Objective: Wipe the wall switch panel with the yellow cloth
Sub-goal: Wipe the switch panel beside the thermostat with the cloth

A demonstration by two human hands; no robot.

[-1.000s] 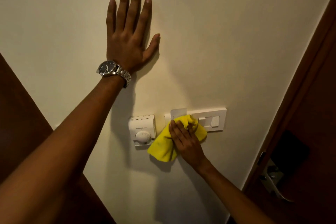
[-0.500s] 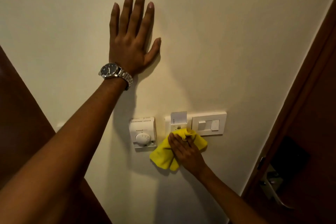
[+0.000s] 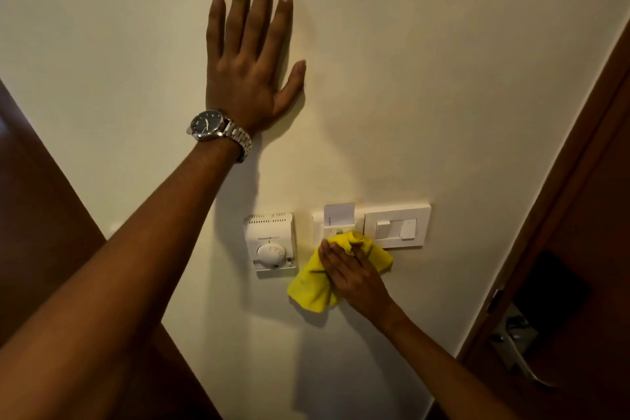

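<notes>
The right hand (image 3: 354, 274) has the yellow cloth (image 3: 315, 286) pinned flat against the wall (image 3: 443, 78), fingers spread over it, at the bottom edge of the switch panel (image 3: 395, 225), just right of the thermostat (image 3: 271, 244). The left hand (image 3: 252, 54) is open, palm flat on the wall well above. The cloth looks soft and floppy, so palm pressure on the bunched middle probably works best; the rockers likely toggle easily.
</notes>
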